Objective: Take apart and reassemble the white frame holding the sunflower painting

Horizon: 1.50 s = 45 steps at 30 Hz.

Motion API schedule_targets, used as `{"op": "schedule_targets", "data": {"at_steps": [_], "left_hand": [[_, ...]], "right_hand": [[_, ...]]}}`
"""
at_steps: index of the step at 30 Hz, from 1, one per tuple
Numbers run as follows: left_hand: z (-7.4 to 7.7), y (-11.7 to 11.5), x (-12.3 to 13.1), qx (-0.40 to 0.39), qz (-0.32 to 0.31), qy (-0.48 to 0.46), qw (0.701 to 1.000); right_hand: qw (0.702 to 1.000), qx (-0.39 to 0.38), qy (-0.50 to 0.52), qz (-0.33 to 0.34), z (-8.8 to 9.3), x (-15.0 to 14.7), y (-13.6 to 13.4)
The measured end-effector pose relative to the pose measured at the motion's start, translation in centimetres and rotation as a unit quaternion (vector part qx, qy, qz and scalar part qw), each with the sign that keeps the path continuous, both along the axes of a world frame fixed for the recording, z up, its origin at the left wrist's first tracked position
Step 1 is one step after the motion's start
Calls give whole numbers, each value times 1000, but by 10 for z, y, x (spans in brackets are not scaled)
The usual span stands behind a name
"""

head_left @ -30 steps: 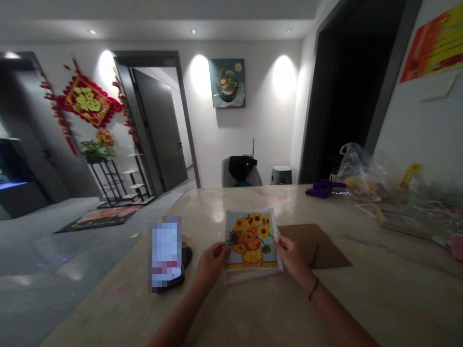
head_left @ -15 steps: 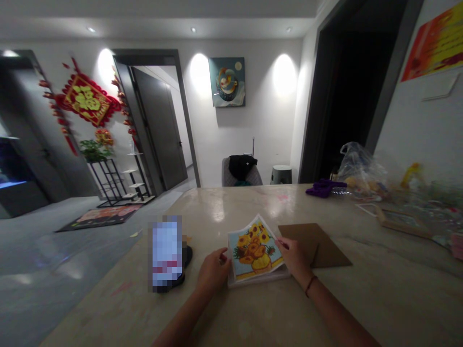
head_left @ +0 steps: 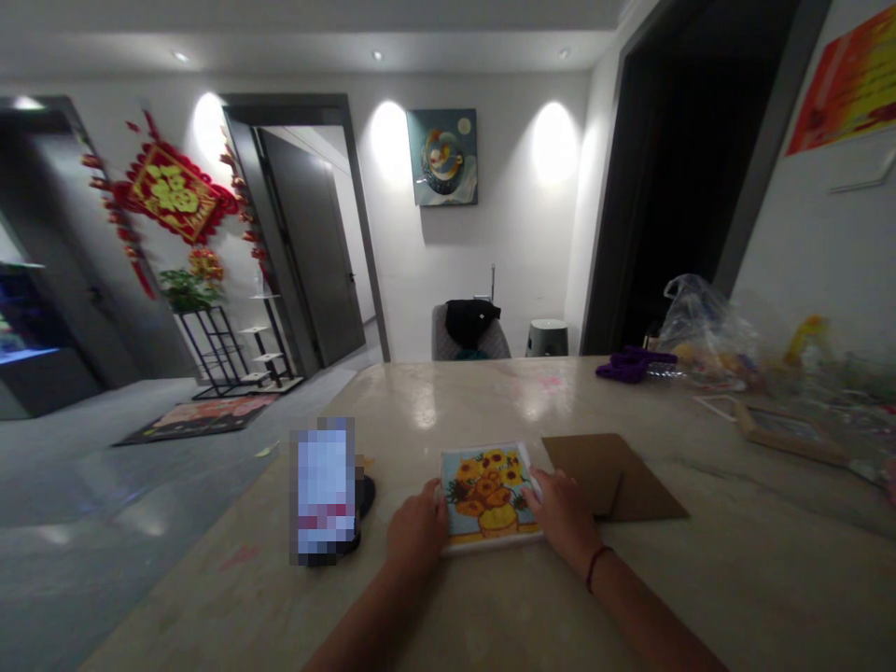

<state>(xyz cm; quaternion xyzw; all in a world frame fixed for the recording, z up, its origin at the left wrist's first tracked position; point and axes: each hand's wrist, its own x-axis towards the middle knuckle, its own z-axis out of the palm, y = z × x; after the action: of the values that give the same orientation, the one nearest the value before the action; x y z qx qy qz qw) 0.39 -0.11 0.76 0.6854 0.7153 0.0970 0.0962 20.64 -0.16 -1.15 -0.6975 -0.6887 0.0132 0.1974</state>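
A sunflower picture (head_left: 486, 490) lies flat on the table, seated inside a thin white frame (head_left: 490, 548). My left hand (head_left: 418, 527) is closed at the left edge of the frame, its fingers curled against the side. At the right edge is my right hand (head_left: 566, 518), thumb and fingers closed on the border and partly covering the picture's corner. Just to the right, a brown board (head_left: 630, 476) rests on the table, with a smaller brown piece on it that is partly hidden by my right hand.
A phone with a blurred screen (head_left: 326, 490) stands propped on a dark holder at the left. Toward the back right lie a purple cloth (head_left: 630, 364), a clear plastic bag (head_left: 707, 327) and a wooden frame (head_left: 791, 431). A chair (head_left: 441, 336) stands beyond the table (head_left: 490, 616).
The sunflower picture was tilted, its right side raised by my right hand; now it lies level within the white frame. My right hand has come down to the frame's right edge.
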Motion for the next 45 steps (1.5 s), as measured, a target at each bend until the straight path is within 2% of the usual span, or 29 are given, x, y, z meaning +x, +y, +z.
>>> {"op": "schedule_targets", "data": {"at_steps": [8, 13, 18, 20, 22, 24, 25, 28, 30, 34, 39, 42, 45], "left_hand": [[-2, 1, -1, 1, 2, 19, 1000], [-1, 1, -3, -3, 1, 16, 1000], [-3, 1, -5, 6, -11, -1, 1000], [-3, 1, -5, 3, -5, 0, 1000], [-2, 1, -6, 2, -1, 3, 1000], [-1, 1, -7, 5, -2, 2, 1000], [0, 1, -7, 6, -1, 2, 1000], [1, 2, -10, 3, 7, 5, 1000], [2, 3, -11, 2, 8, 7, 1000], [3, 5, -13, 4, 8, 4, 1000], [5, 6, -14, 5, 21, -14, 1000], [7, 5, -13, 51, 16, -23, 998], [8, 3, -11, 120, -12, -40, 992]], "right_hand": [[996, 48, 41, 58, -7, 0, 1], [995, 9, 30, 96, -13, -1, -1], [992, 26, -8, 120, 0, 1, -7], [994, 56, -24, 92, 9, 10, -7], [996, 70, -50, 6, 15, 23, -7], [991, 39, -76, -103, 18, 39, -7], [988, 10, -77, -133, 17, 45, -8], [986, -79, -42, -139, 13, 57, -9], [986, -96, -30, -135, 11, 58, -8], [990, -57, -4, -130, 12, 57, -4], [988, 23, 88, -124, 27, 56, -5], [980, 94, 141, -103, 33, 51, -7], [960, 202, 189, -46, 34, 44, -7]]}}
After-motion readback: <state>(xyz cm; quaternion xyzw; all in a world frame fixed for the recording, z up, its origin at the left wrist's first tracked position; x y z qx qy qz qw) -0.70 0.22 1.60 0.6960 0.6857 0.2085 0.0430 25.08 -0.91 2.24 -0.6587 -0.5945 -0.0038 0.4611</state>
